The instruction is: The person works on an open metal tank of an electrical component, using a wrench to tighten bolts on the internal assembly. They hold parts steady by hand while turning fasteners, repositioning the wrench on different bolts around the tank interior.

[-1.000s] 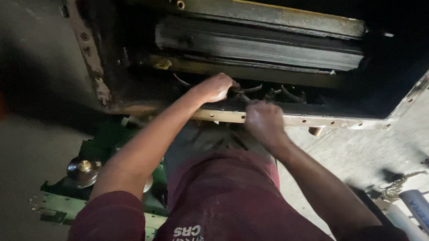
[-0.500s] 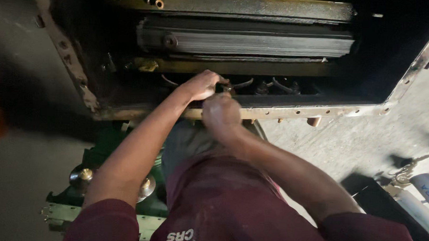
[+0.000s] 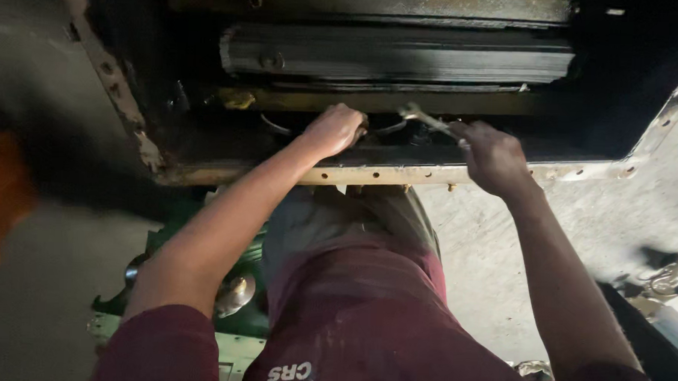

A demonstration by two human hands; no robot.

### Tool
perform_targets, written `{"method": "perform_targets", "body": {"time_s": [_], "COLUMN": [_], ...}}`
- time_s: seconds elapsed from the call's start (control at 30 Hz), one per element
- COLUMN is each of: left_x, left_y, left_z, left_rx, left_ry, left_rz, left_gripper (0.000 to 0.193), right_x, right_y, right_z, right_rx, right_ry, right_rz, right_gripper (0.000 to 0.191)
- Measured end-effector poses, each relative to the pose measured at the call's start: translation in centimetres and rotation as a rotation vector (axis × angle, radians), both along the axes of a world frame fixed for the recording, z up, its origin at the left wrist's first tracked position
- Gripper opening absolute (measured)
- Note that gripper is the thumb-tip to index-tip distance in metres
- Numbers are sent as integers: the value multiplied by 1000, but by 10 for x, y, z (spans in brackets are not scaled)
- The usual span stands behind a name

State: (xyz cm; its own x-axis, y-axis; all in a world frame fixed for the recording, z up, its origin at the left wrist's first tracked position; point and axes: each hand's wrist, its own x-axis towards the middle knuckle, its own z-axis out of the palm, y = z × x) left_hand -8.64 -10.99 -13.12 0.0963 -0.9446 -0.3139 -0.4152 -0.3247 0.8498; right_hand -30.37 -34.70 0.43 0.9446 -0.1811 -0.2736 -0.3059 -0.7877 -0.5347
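I lean over a large dark metal housing (image 3: 400, 172) with a rusty, bolt-holed front rim. My left hand (image 3: 335, 129) is closed just inside the opening, resting on dark parts and curved wires that I cannot make out clearly. My right hand (image 3: 492, 157) grips the handle of a metal wrench (image 3: 425, 119), whose head points left toward the left hand, inside the opening. A long ribbed dark block (image 3: 396, 56) lies deeper in the housing.
A green machine part (image 3: 234, 296) with a shiny round knob sits on the concrete floor by my left leg. Metal tools (image 3: 666, 281) lie at the right edge. An orange blur (image 3: 1, 194) shows at far left.
My right hand moved from next to the left hand out to the right and now holds the wrench in view. The left hand stayed in place.
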Motion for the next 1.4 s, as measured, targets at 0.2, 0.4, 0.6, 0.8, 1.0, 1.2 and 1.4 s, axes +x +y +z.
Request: {"method": "perform_targets", "body": {"time_s": [0.2,0.4,0.6,0.8,1.0,1.2,1.4], "left_x": [-9,-16,-36,-44,-34,-18,-21], "left_y": [-9,-13,-27,-47,-54,-51,-70], "left_z": [1,9,13,27,41,33,60], "left_rx": [167,168,273,354,362,287,212], "left_ry": [5,-27,-342,-487,-432,-375,-457], "left_rz": [101,188,148,200,189,158,74], "left_gripper": [10,13,16,10,26,23,23], "right_x": [-30,-39,-37,-33,-28,-28,-20], "right_y": [-5,0,0,-3,-6,-6,-12], "right_z": [0,-11,-15,-18,-16,-20,-7], "right_rx": [-95,-137,-180,-209,-201,-205,-138], "right_ry": [-42,-174,-153,-157,-116,-143,119], "right_rz": [-275,-322,-334,-363,-371,-381,-453], "right_gripper": [34,30,21,16,26,30,18]}}
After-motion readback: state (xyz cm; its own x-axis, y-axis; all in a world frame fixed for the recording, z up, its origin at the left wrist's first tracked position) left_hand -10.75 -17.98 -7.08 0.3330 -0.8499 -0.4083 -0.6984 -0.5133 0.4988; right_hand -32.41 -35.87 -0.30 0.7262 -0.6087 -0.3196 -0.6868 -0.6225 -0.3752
